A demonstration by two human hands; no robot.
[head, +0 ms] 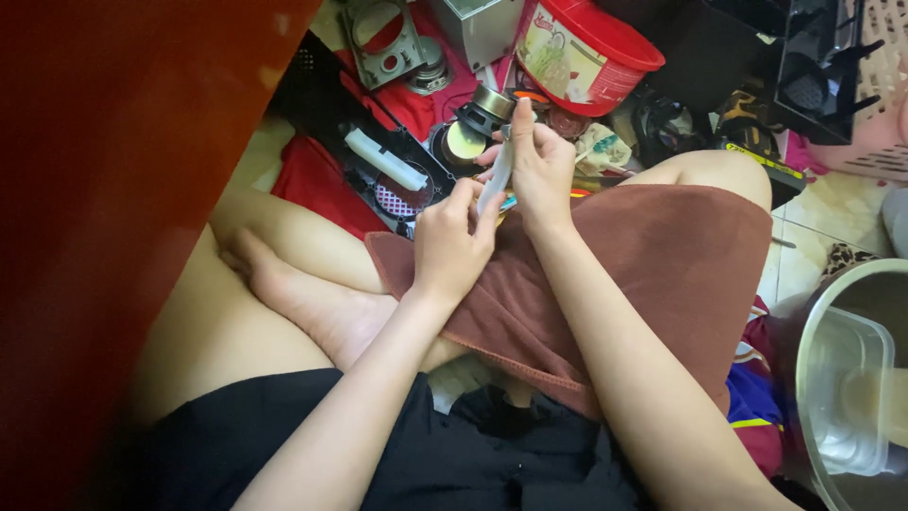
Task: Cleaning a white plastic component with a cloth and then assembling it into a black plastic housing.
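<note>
Black shorts (pixel 397 454) fill the near edge of the view, and the person's bare legs fold cross-legged above them, with a brown towel (pixel 662 274) draped over the right thigh. At far left a blurred dark red surface (pixel 104 189) blocks that side of the scene. Moving right, the left hand (pixel 452 241) sits above the towel's near-left corner, its fingers curled around the lower end of a slim pale strip (pixel 495 180). That strip runs on a slant, its long axis rising from near-left to far-right, and it lies between the two hands, so both already grip it. The right hand (pixel 539 161) is the farther one, pinching the strip's upper end between thumb and forefinger, fingertips pointing away from the body. Neither hand is loose; both are closed on the strip, the left hand nearer the body. Beyond the hands lies clutter on a red cloth (pixel 407 104): a black tray (pixel 378 161) with a white bar in it, a small speaker cone (pixel 465 140) with a yellowish centre, and a grey metal frame (pixel 383 38). Farther right stands a tilted red tub (pixel 586 52) whose round side bears a pale label with a green picture. At the right edge a metal pot (pixel 851 378) holds a clear plastic container, and a pink basket (pixel 875 85) sits in the far corner.
</note>
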